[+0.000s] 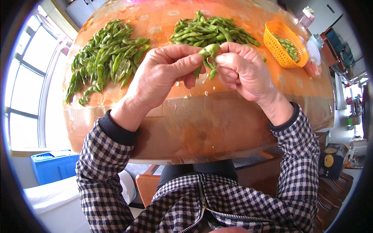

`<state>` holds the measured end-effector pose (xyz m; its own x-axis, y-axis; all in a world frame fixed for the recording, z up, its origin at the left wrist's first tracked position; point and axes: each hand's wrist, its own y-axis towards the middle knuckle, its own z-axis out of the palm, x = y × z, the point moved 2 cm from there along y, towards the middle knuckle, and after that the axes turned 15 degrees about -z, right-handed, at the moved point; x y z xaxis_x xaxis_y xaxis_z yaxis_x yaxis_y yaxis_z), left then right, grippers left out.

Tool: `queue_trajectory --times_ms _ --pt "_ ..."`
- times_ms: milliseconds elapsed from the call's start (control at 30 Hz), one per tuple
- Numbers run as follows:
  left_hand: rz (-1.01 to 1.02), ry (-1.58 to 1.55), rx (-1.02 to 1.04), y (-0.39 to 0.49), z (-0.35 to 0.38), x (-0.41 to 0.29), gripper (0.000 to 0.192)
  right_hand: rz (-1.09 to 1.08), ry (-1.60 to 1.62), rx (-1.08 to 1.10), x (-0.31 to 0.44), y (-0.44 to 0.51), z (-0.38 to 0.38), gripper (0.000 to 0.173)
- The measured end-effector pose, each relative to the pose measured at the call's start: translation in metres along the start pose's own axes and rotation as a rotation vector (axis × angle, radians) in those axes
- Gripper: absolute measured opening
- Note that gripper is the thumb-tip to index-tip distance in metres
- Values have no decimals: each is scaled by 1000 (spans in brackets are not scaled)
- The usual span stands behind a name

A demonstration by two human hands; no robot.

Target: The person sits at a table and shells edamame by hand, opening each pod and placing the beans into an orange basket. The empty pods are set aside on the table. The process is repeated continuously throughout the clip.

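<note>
Between my two hands, above the table, is a green soybean pod [210, 50]. My left hand [163, 70] pinches its left side with thumb and forefinger, and more green pod pieces hang below the fingers. My right hand [244, 68] pinches the right side. Just beyond the hands lies a heap of plump green pods [204, 29]. A wider heap of flatter-looking green pods [105, 55] spreads at the left. At the right, a yellow perforated plastic basket [274, 49] holds shelled green beans [287, 48].
The table [204, 128] has a clear, patterned cover, with small pale scraps [206, 93] near my hands. Behind the basket stand a pink-lidded container [306, 17] and a light blue jar [317, 40]; white foam netting [313, 54] is beside it. A blue bin [55, 167] stands below left.
</note>
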<state>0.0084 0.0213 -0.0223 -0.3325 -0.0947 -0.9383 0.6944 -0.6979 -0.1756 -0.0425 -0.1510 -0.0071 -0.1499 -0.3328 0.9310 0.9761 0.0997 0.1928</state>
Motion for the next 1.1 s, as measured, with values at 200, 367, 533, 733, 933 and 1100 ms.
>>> queue_trajectory --times_ms 200,367,533,733,933,1100 --pt "-12 81 -11 -4 0 -4 18 23 66 17 -3 0 -8 14" --pt "-43 8 78 -7 -2 -3 14 76 248 71 -2 0 -4 10" --pt "-29 25 124 -11 1 0 17 130 402 179 -8 -4 -8 10" --pt "27 111 53 -12 -1 0 18 152 401 176 -15 -3 -6 11" --pt "52 346 -175 -13 1 -3 14 -366 -467 -1 -9 0 -5 9" --pt "48 415 -194 -14 1 -5 16 -626 -944 96 -7 -9 8 11"
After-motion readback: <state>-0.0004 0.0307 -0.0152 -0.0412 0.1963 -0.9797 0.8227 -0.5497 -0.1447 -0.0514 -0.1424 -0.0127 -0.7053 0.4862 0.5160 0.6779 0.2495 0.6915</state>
